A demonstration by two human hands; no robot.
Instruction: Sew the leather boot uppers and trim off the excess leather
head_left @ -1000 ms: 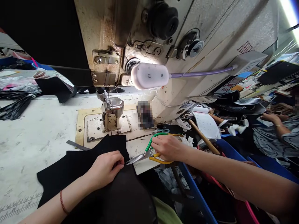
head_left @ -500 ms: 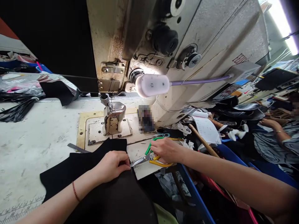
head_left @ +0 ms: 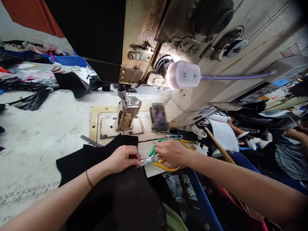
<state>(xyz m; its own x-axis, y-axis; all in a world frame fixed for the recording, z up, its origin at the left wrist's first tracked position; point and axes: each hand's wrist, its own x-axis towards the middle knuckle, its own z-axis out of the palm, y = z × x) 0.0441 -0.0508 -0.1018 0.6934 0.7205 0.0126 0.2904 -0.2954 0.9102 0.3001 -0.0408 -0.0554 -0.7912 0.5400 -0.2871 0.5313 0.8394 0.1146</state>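
Black fabric (head_left: 96,160) lies over the table's front edge and hangs down toward me. My left hand (head_left: 125,158) pinches its edge, thumb against fingers. My right hand (head_left: 172,153) is closed on yellow-handled scissors (head_left: 166,167), whose metal blades point left and touch or nearly touch the fabric beside my left fingertips. A green handle (head_left: 154,147) also shows at my right fingers; whether it belongs to the same scissors I cannot tell. Behind the fabric stands the sewing machine's metal post (head_left: 128,114).
A lit lamp (head_left: 184,74) hangs from the machine arm. A phone (head_left: 158,118) lies by the post, near blue snips (head_left: 176,136). Black strips (head_left: 36,96) lie far left. A blue bin (head_left: 207,205) stands lower right. At the far right, a person's hand (head_left: 292,134) shows.
The camera view has shifted, so the machine appears farther right and larger. Both hands stay at the fabric edge, with the scissor blades still beside my left fingertips.
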